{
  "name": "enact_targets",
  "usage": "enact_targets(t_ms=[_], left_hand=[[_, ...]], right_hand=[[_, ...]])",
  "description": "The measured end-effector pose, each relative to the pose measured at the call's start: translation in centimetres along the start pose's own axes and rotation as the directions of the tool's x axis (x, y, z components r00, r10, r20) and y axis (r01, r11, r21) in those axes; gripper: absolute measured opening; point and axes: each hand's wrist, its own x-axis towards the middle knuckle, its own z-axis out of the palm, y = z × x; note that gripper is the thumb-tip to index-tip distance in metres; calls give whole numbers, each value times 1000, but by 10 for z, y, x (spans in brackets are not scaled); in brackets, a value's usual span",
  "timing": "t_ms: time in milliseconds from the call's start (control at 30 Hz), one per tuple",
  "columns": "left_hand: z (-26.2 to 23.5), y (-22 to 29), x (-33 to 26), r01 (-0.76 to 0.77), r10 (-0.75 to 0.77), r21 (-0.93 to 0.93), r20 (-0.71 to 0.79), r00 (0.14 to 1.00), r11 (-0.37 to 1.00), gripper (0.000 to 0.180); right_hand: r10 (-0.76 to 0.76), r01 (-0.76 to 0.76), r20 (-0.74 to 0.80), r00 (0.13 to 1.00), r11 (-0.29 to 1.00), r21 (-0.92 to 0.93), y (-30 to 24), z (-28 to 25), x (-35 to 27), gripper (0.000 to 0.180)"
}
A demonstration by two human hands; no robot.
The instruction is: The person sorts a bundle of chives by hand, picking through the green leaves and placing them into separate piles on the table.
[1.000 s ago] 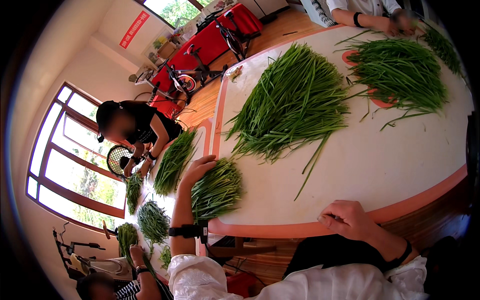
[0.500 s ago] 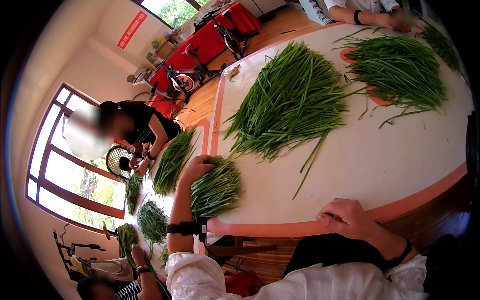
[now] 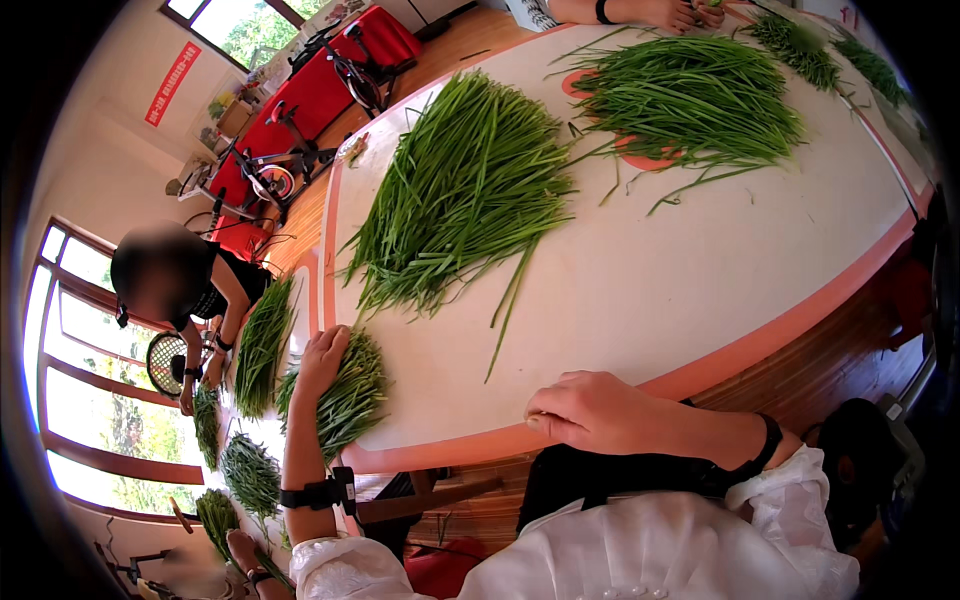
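My left hand (image 3: 322,362) rests on the top end of a small pile of green chive-like leaves (image 3: 355,395), its fingers laid out with nothing gripped in them. My right hand (image 3: 575,407) is held over the near edge of the white table (image 3: 600,280), loosely curled with thumb against fingers. Nothing shows in that hand. A large heap of long green leaves (image 3: 465,190) lies beyond my hands, with a few loose strands (image 3: 512,310) trailing toward me.
Another heap of leaves (image 3: 690,100) lies at the far right, near a co-worker's hands (image 3: 690,14). On the left, a person in black (image 3: 230,290) works beside more bunches (image 3: 262,345). Another hand (image 3: 243,550) is at the lower left. Exercise bikes (image 3: 275,175) stand behind.
The view has swung right, so the table appears shifted left. My left hand stays at the small pile, its fingers now pointing more upward. My right hand remains curled near the table edge.
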Motion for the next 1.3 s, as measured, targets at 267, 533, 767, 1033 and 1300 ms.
enact_targets(t_ms=[267, 533, 767, 1033, 1300], left_hand=[[-4, 13, -12, -81, 120, 186, -207, 971, 979, 34], [15, 148, -37, -97, 76, -667, -60, 995, 739, 33], [50, 182, -9, 96, 311, -869, 274, 910, 485, 30], [61, 191, 24, 188, 399, -896, 357, 845, 403, 30], [66, 185, 15, 198, 443, -916, 347, 827, 348, 28]], right_hand=[[-589, 588, 199, 783, 597, -545, -153, -17, 30, 15], [-675, 759, 348, 651, 555, -341, -168, -18, 21, 14], [-135, 183, 167, 977, 930, -318, -47, -69, 64, 14], [217, -287, -333, 917, 941, -178, 110, -117, 83, 14], [119, -233, -276, 954, 872, -431, 108, -107, 87, 13]])
